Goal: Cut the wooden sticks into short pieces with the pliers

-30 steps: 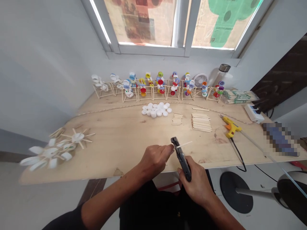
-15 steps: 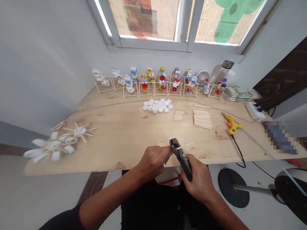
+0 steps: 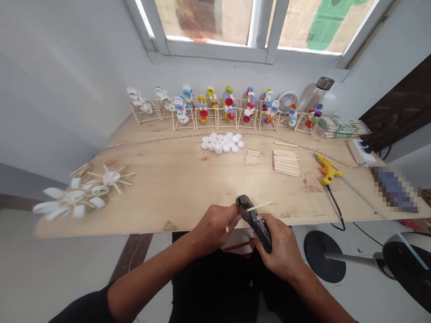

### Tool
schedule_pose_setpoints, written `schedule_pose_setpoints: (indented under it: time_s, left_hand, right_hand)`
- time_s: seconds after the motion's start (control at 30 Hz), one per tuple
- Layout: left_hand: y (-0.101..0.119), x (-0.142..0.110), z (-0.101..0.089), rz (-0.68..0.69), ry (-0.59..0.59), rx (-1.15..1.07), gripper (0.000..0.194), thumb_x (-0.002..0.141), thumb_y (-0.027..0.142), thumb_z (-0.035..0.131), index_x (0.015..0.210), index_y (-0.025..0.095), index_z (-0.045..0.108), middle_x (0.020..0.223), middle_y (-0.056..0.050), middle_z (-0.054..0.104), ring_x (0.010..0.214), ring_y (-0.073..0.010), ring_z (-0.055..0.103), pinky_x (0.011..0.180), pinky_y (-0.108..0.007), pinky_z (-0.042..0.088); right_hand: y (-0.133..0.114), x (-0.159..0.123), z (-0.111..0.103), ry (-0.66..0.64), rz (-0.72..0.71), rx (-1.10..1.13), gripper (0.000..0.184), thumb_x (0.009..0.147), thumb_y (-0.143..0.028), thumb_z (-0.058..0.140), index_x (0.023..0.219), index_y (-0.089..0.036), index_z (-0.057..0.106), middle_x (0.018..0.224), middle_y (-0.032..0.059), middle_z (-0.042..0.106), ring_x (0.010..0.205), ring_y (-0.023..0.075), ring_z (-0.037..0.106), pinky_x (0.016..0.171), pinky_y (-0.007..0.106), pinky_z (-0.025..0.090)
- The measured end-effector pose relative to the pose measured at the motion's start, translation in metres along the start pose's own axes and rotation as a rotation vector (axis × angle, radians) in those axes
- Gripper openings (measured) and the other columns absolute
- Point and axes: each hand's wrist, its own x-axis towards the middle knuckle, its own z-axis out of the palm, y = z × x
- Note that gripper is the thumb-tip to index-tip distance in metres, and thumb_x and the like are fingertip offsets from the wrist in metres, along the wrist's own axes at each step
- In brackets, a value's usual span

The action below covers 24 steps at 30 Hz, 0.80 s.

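Observation:
My right hand (image 3: 281, 242) is wrapped around the handles of dark metal cutting pliers (image 3: 256, 224) at the table's front edge. My left hand (image 3: 213, 226) is closed in a pinch on a thin wooden stick (image 3: 261, 206), right beside the plier head. The stick crosses the jaws, and its free end points to the right over the table. A pale stick end (image 3: 227, 229) also pokes out below the left fingers; whether it belongs to the same stick I cannot tell. Fingers partly hide the jaws.
Beyond the hands lie white bottle caps (image 3: 222, 143), short stick pieces (image 3: 252, 157) and longer sticks (image 3: 285, 162). A yellow glue gun (image 3: 328, 171) rests at right. Stick-and-cap wheels (image 3: 111, 178) sit at left. Colourful wheel models on stick frames (image 3: 229, 119) line the wall.
The camera view has tilted slightly, so the table things sit a little higher. Both hands keep their grips; the left has turned slightly, showing more of the stick end below its fingers.

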Motion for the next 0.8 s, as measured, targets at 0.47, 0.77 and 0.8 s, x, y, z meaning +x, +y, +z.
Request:
schedule_pose_setpoints:
  time_s: [0.47, 0.77, 0.8]
  left_hand:
    - [0.001, 0.002, -0.010, -0.245, -0.180, -0.302, 0.019, 0.088, 0.020, 0.032, 0.077, 0.016, 0.047, 0.059, 0.004, 0.044, 0.051, -0.0081, 0.042, 0.052, -0.019, 0.033]
    - [0.001, 0.008, -0.014, -0.274, -0.225, -0.462, 0.018, 0.088, 0.017, 0.035, 0.076, 0.015, 0.048, 0.064, 0.003, 0.049, 0.056, -0.0068, 0.045, 0.055, -0.017, 0.035]
    - [0.001, 0.009, -0.013, -0.272, -0.225, -0.461, 0.018, 0.088, 0.017, 0.035, 0.077, 0.015, 0.049, 0.065, 0.003, 0.050, 0.057, -0.0069, 0.046, 0.055, -0.017, 0.035]
  right_hand:
    - [-0.003, 0.004, -0.001, -0.017, -0.016, 0.091, 0.027, 0.071, -0.014, 0.050, 0.098, -0.019, 0.048, 0.080, 0.0034, 0.060, 0.072, 0.0194, 0.055, 0.065, 0.029, 0.041]
    - [-0.003, 0.004, -0.001, -0.010, -0.005, 0.082, 0.022, 0.073, -0.016, 0.049, 0.094, -0.019, 0.048, 0.075, 0.0025, 0.059, 0.067, 0.0182, 0.056, 0.061, 0.027, 0.041]
    - [-0.004, 0.003, 0.000, -0.006, -0.001, 0.076, 0.021, 0.073, -0.016, 0.048, 0.093, -0.019, 0.048, 0.073, 0.0019, 0.059, 0.065, 0.0176, 0.056, 0.060, 0.026, 0.040]
